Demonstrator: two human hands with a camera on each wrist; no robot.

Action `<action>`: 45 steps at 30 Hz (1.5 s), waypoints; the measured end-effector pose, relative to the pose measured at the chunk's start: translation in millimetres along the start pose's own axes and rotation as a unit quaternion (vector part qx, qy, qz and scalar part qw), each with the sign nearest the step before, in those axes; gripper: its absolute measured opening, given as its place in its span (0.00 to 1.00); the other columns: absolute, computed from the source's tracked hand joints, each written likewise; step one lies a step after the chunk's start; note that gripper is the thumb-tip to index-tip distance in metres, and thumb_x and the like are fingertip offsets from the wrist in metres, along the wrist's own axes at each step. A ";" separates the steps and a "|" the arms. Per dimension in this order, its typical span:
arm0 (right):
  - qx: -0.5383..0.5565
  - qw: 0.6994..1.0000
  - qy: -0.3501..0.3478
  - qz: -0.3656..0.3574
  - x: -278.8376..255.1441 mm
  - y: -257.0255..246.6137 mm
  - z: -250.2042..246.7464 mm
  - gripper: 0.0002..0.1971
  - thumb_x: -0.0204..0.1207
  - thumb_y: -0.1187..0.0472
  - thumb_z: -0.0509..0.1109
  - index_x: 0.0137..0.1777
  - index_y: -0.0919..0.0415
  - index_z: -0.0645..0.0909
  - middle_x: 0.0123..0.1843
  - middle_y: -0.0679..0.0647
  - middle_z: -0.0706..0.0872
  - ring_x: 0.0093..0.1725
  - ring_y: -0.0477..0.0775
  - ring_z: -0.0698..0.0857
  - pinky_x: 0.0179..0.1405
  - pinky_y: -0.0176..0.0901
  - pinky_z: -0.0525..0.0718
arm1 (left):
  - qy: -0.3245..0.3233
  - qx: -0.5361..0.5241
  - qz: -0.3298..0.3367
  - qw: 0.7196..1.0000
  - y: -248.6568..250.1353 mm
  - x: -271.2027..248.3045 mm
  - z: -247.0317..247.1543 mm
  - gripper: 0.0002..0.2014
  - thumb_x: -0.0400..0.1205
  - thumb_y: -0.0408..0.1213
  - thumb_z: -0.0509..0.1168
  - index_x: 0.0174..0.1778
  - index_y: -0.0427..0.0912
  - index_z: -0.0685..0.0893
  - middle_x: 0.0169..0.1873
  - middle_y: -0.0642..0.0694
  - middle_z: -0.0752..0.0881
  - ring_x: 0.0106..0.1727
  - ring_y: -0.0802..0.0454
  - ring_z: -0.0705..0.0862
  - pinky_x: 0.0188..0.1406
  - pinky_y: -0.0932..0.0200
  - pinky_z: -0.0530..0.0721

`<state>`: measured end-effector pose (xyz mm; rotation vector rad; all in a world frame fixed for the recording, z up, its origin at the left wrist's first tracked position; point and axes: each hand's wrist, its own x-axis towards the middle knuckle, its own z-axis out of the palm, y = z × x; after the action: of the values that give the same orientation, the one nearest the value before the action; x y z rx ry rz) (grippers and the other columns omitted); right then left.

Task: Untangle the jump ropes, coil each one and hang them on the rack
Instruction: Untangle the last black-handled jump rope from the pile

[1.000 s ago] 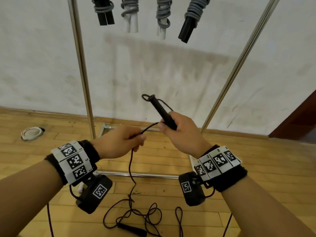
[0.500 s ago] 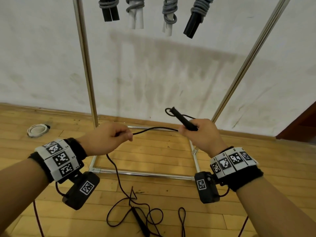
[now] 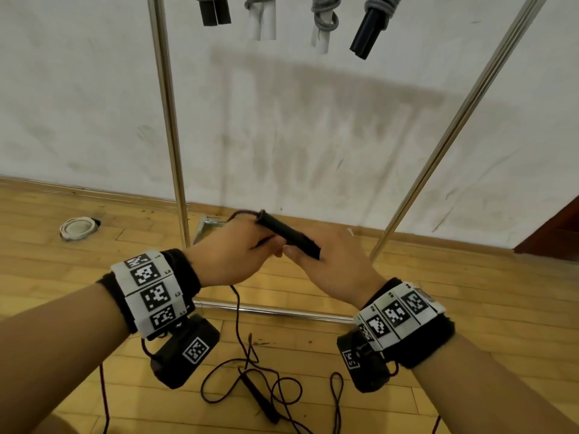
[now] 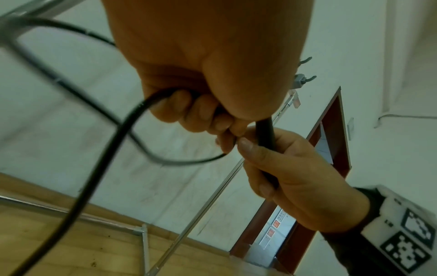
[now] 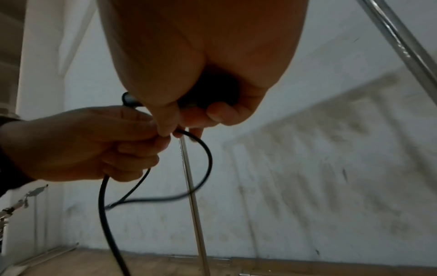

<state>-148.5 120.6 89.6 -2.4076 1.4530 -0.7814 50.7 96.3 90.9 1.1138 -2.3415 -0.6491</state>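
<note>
My right hand (image 3: 316, 261) grips the black handle (image 3: 288, 234) of a black jump rope, tilted up to the left. My left hand (image 3: 238, 252) sits right against it, fingers curled round the rope's cord (image 4: 113, 142). A loop of cord (image 5: 203, 168) sags between the two hands. From the left hand the cord (image 3: 237, 321) drops to a tangle on the floor (image 3: 260, 380), where the second black handle (image 3: 258, 396) lies. Several coiled ropes (image 3: 326, 14) hang at the top of the metal rack (image 3: 166, 120).
The rack's base bar (image 3: 275, 311) crosses the wooden floor just beyond my wrists, its right pole (image 3: 454, 130) slanting upward. A white coiled item (image 3: 78, 227) lies on the floor at the left. A dark door frame (image 3: 551, 233) is at the right.
My hands have come together: the left hand moved right along the cord until it met the right hand. The cord stretched between them has gone slack into a loop.
</note>
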 end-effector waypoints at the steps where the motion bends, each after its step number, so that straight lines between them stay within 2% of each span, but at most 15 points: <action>1: 0.011 1.000 -0.001 0.009 -0.5 -0.4 1.1 0.06 0.81 0.48 0.68 0.47 0.43 0.86 0.36 0.41 0.83 0.38 0.42 0.81 0.37 0.43 0.79 | 0.003 -0.016 -0.001 1.000 0.5 -0.9 -0.1 0.14 0.89 0.43 0.57 0.41 0.50 0.85 0.24 0.59 0.81 0.24 0.67 0.78 0.26 0.74 0.74; 4: 0.053 0.997 0.017 0.052 -1.4 0.3 1.2 0.08 0.80 0.48 0.69 0.40 0.45 0.82 0.27 0.43 0.77 0.29 0.42 0.77 0.28 0.33 0.69 | -0.035 -0.052 -0.036 0.997 -5.3 -4.5 0.6 0.12 0.88 0.47 0.58 0.43 0.54 0.84 0.28 0.59 0.84 0.26 0.64 0.81 0.26 0.69 0.78; 7: 0.059 0.993 0.053 0.083 -0.8 3.8 -6.1 0.10 0.80 0.46 0.69 0.42 0.50 0.81 0.29 0.45 0.79 0.29 0.42 0.77 0.29 0.31 0.74 | -0.109 -0.100 -0.069 0.987 -17.7 -11.4 3.6 0.11 0.88 0.46 0.59 0.42 0.51 0.82 0.35 0.56 0.89 0.38 0.60 0.88 0.45 0.55 0.87; 9: 0.065 0.990 0.080 0.097 -0.6 7.7 -13.3 0.11 0.79 0.46 0.70 0.42 0.52 0.81 0.30 0.46 0.80 0.29 0.41 0.77 0.29 0.30 0.75 | -0.165 -0.120 -0.087 0.975 -25.7 -17.1 7.7 0.12 0.89 0.45 0.58 0.43 0.47 0.83 0.40 0.52 0.90 0.44 0.56 0.89 0.54 0.48 0.87; 11: 0.062 0.988 0.100 0.103 -0.9 10.8 -19.7 0.11 0.78 0.45 0.71 0.42 0.52 0.82 0.29 0.46 0.79 0.28 0.41 0.76 0.28 0.30 0.75 | -0.199 -0.119 -0.098 0.968 -33.2 -21.1 11.4 0.12 0.90 0.46 0.57 0.46 0.48 0.83 0.44 0.53 0.91 0.48 0.57 0.88 0.57 0.50 0.85; 15: 0.088 0.977 0.164 0.104 -0.8 16.1 -32.6 0.09 0.79 0.51 0.73 0.39 0.50 0.81 0.26 0.43 0.76 0.25 0.40 0.75 0.25 0.26 0.72 | -0.196 -0.087 -0.125 0.969 -47.6 -24.2 11.2 0.11 0.90 0.47 0.56 0.47 0.56 0.84 0.45 0.57 0.89 0.49 0.65 0.86 0.58 0.57 0.82; 18: 0.111 0.969 0.183 0.120 -1.4 28.1 -43.4 0.09 0.77 0.53 0.75 0.36 0.51 0.83 0.24 0.44 0.77 0.23 0.41 0.73 0.24 0.32 0.74 | -0.183 -0.047 -0.145 0.971 -55.0 -23.8 6.7 0.12 0.90 0.46 0.55 0.47 0.55 0.84 0.41 0.55 0.89 0.45 0.65 0.86 0.53 0.60 0.82; 20: 0.121 0.968 0.152 0.156 -2.8 37.7 -46.5 0.09 0.75 0.52 0.76 0.36 0.54 0.85 0.24 0.46 0.78 0.24 0.46 0.75 0.27 0.44 0.78 | -0.149 -0.024 -0.149 0.977 -56.2 -22.9 2.2 0.13 0.90 0.46 0.56 0.46 0.54 0.84 0.33 0.53 0.87 0.36 0.66 0.86 0.41 0.65 0.81; 23: 0.068 0.974 0.080 0.198 -7.5 48.7 -44.4 0.10 0.73 0.51 0.77 0.36 0.57 0.87 0.25 0.51 0.80 0.24 0.48 0.76 0.29 0.47 0.79 | -0.095 -0.001 -0.138 0.986 -50.7 -21.7 -2.3 0.13 0.89 0.46 0.58 0.45 0.54 0.86 0.24 0.56 0.82 0.24 0.66 0.79 0.24 0.71 0.76; 26: 0.049 0.979 0.031 0.197 -12.3 47.1 -36.3 0.07 0.73 0.56 0.76 0.36 0.43 0.88 0.28 0.48 0.86 0.26 0.47 0.82 0.31 0.44 0.81 | -0.067 0.002 -0.112 0.991 -37.8 -19.7 0.0 0.12 0.89 0.46 0.59 0.45 0.55 0.87 0.20 0.65 0.80 0.20 0.65 0.75 0.20 0.72 0.71; 30: 0.095 0.985 0.008 0.144 -11.3 25.1 -16.5 0.08 0.75 0.54 0.76 0.44 0.36 0.85 0.29 0.41 0.85 0.26 0.39 0.81 0.26 0.25 0.75 | -0.049 0.015 -0.058 0.997 -14.7 -12.1 6.2 0.12 0.89 0.47 0.58 0.44 0.58 0.86 0.23 0.56 0.83 0.22 0.62 0.77 0.21 0.70 0.73; 34: 0.116 0.991 -0.010 0.058 -7.7 1.6 -1.1 0.03 0.78 0.51 0.72 0.48 0.46 0.87 0.33 0.47 0.85 0.32 0.46 0.82 0.30 0.32 0.76 | -0.005 0.018 -0.026 0.999 1.1 -4.6 9.4 0.15 0.89 0.47 0.57 0.39 0.54 0.83 0.27 0.49 0.83 0.25 0.57 0.79 0.23 0.64 0.77; 37: 0.125 0.990 0.019 0.063 -4.8 -4.4 1.7 0.07 0.80 0.49 0.71 0.43 0.47 0.85 0.31 0.51 0.83 0.30 0.49 0.80 0.30 0.39 0.75 | 0.034 -0.040 -0.045 0.998 2.6 -2.0 7.4 0.16 0.89 0.48 0.57 0.37 0.53 0.83 0.25 0.51 0.84 0.23 0.60 0.81 0.22 0.68 0.78; 40: 0.082 0.990 0.062 0.091 -1.6 -0.1 -5.7 0.13 0.79 0.47 0.71 0.37 0.52 0.82 0.29 0.54 0.83 0.27 0.50 0.79 0.27 0.39 0.75 | -0.034 -0.074 -0.077 0.994 -4.1 -7.3 5.2 0.14 0.88 0.50 0.57 0.43 0.54 0.84 0.30 0.57 0.87 0.31 0.61 0.87 0.33 0.63 0.85; 45: 0.089 0.980 0.130 0.122 -1.8 14.4 -29.7 0.11 0.78 0.48 0.72 0.38 0.53 0.83 0.27 0.47 0.81 0.23 0.42 0.75 0.24 0.32 0.73 | -0.196 -0.156 -0.118 0.961 -18.2 -24.4 16.5 0.13 0.90 0.46 0.57 0.47 0.47 0.84 0.44 0.50 0.91 0.49 0.55 0.89 0.60 0.47 0.86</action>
<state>-176.3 117.6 107.3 -2.0078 1.6530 -1.1419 65.4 109.2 62.2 1.2102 -2.3159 -1.3865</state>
